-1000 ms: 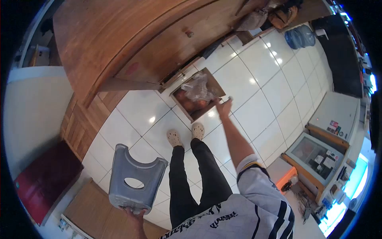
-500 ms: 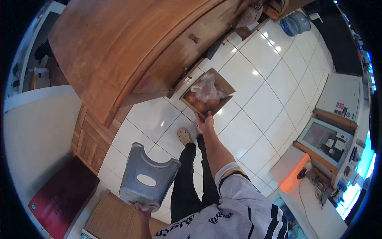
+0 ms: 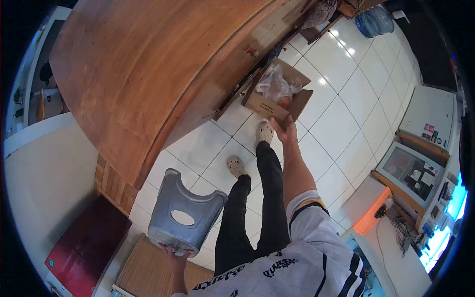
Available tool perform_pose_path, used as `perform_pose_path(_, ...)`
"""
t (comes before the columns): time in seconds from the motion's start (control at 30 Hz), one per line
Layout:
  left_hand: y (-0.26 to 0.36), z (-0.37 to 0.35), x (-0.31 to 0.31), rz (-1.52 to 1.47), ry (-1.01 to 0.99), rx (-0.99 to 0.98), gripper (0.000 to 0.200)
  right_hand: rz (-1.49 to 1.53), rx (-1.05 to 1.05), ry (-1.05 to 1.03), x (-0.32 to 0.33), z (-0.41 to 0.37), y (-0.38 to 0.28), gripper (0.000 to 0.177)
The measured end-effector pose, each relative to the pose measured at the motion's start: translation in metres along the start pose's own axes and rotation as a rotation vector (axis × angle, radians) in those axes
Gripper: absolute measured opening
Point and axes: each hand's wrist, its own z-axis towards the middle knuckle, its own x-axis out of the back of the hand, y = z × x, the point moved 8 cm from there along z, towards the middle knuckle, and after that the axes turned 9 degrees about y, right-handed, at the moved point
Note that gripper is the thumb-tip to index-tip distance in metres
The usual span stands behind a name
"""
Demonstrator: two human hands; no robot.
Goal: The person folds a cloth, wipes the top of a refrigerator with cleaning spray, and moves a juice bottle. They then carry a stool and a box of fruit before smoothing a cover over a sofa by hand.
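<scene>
A grey plastic stool (image 3: 188, 208) with an oval hole is tilted at the lower left, and my left hand (image 3: 175, 251) grips its lower edge. Farther forward, my right hand (image 3: 285, 129) holds the near edge of an open cardboard box (image 3: 264, 105). Inside the box lie a clear plastic bag (image 3: 277, 85) and reddish round items, partly covered by the bag. The box is beside the wooden cabinet's lower side. Fingertips of my right hand are partly hidden by the box.
A large wooden cabinet (image 3: 148, 64) fills the upper left. Blue water bottles (image 3: 373, 22) stand on the tiled floor at the top right. An orange-edged container (image 3: 372, 212) and a glass-fronted unit (image 3: 409, 173) are at the right. A dark red surface (image 3: 89, 247) is lower left.
The box in my right hand has moved forward and slightly right, tipping so its printed side shows. One shoe has come forward beneath it. The stool stays in my left hand.
</scene>
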Motion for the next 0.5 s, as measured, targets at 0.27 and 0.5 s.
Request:
perform_pose_path(0.27,0.060,-0.005,-0.023,-0.048,-0.108,0.040,0.098,0.290,-0.250,0.156,-0.001,-0.016,0.107,0.090)
perform_pose_path(0.5,0.068,-0.017,-0.025,-0.139,-0.096,0.046,0.108,0.511,-0.068,0.173,-0.064,0.032,0.073,0.071)
